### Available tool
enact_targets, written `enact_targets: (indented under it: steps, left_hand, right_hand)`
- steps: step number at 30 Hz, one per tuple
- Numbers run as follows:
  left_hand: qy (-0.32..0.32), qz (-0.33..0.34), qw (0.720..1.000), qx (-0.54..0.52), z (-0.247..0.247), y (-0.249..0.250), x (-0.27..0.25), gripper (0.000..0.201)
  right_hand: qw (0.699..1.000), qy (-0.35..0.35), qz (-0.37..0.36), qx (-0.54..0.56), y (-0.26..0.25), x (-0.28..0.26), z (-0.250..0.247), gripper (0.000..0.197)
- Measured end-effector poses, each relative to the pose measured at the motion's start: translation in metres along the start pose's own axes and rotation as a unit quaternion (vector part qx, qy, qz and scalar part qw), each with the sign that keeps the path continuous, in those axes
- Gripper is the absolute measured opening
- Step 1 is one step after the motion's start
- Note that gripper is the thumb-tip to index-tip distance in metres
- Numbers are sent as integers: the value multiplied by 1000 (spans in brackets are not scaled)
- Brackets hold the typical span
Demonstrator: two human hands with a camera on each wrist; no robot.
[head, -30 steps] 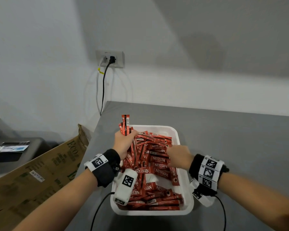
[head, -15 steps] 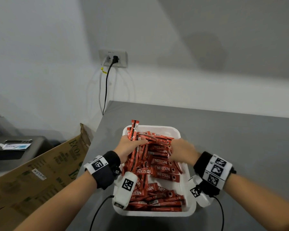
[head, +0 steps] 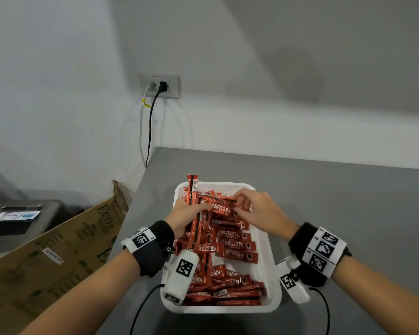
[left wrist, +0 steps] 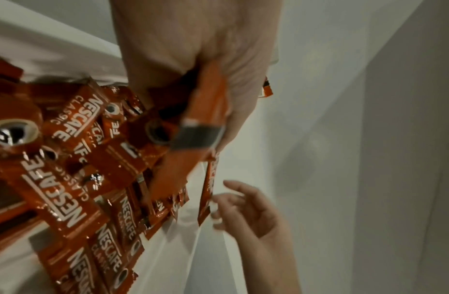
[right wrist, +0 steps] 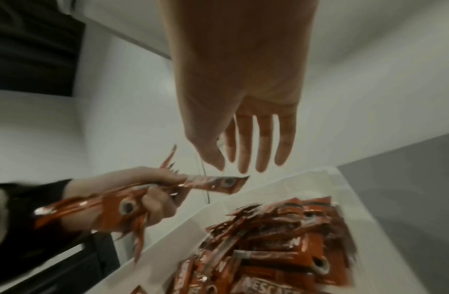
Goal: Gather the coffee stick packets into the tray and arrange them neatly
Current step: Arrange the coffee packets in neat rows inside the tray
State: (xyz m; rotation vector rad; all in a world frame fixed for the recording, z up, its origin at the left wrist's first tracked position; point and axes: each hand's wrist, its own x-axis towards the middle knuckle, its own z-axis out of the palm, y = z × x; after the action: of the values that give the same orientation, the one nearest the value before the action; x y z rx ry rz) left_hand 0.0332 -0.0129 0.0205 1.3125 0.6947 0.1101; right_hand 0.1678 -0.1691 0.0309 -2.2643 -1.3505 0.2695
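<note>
A white tray [head: 272, 274] on the grey table holds a loose heap of red coffee stick packets [head: 235, 245]. My left hand [head: 183, 216] is over the tray's far left corner and grips a bundle of packets [head: 192, 189] that stick up past the rim. My right hand [head: 252, 209] is over the far end, beside the bundle. In the right wrist view its fingers [right wrist: 243, 155] are straight and hold nothing, just above a packet end [right wrist: 213, 183] jutting from my left hand [right wrist: 153, 199]. The left wrist view shows the gripped bundle [left wrist: 206, 111] and my right hand [left wrist: 248, 210] near one packet's tip.
The grey table [head: 324, 201] stretches right of the tray. A cardboard box [head: 58, 250] leans at the table's left edge. A wall socket [head: 159, 85] with two cables sits behind. A dark unit [head: 34, 228] with a small pouch on it stands at the far left.
My right hand has moved from the middle of the tray up to the far end, next to the bundle. My left hand has kept its grip on the bundle.
</note>
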Motion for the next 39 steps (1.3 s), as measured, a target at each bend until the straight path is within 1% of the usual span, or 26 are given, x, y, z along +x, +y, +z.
enact_targets:
  steps: [1, 2, 4, 5, 6, 7, 9, 11, 14, 18, 22, 28, 31, 34, 36, 37, 39]
  left_hand:
    - [-1, -3, 1000, 2, -2, -1, 0, 26]
    - [-2, -1, 1000, 7, -3, -2, 0, 27]
    - [3, 9, 1000, 26, -5, -2, 0, 23]
    - [8, 15, 999, 35, -5, -2, 0, 20]
    - [14, 21, 999, 41, -6, -2, 0, 17]
    - [22, 26, 998, 47, -7, -3, 0, 16]
    - [46, 37, 997, 53, -10, -3, 1, 15]
    - [62, 46, 996, 45, -14, -3, 1, 13]
    - [69, 48, 996, 20, -16, -1, 1, 13]
    - [68, 46, 997, 13, -17, -1, 1, 12]
    - [67, 50, 996, 20, -15, -2, 1, 13]
    - [59, 49, 997, 27, -14, -1, 1, 15]
    - [68, 53, 996, 18, -17, 0, 2, 15]
    - [84, 56, 995, 6, -19, 3, 4, 11]
    - [98, 58, 993, 2, -20, 3, 7, 7]
    - [105, 60, 993, 2, -20, 4, 7, 9]
    - [122, 66, 990, 3, -22, 4, 8, 11]
  right_hand:
    - [999, -36, 21, 7, 7, 1, 0, 18]
    - [996, -82, 28, -8, 12, 2, 3, 23]
    - [984, -171, 22, -49, 17, 0, 13, 42]
    - [977, -201, 21, -67, 18, -1, 19, 52]
    - [973, -215, 25, -80, 18, -2, 23, 59]
    - [971, -219, 31, -90, 18, -1, 24, 62]
    - [968, -221, 29, -113, 17, 0, 25, 53]
    - [957, -245, 5, -156, 13, -1, 28, 43]
    - [932, -297, -18, -206, 7, -5, 38, 38]
    - [916, -323, -32, -235, 4, -4, 43, 28]
    - [907, -327, -30, -265, 1, 1, 44, 27]
    - [912, -318, -14, -257, 0, 12, 40, 29]
    - [928, -298, 3, -222, 3, 18, 32, 28]
    - [957, -225, 20, -180, 5, 28, 25, 15]
    - [971, -181, 24, -153, 3, 34, 29, 17]
    - [973, -173, 22, -149, 1, 36, 34, 19]
    - [971, -182, 18, -153, -5, 38, 46, 26]
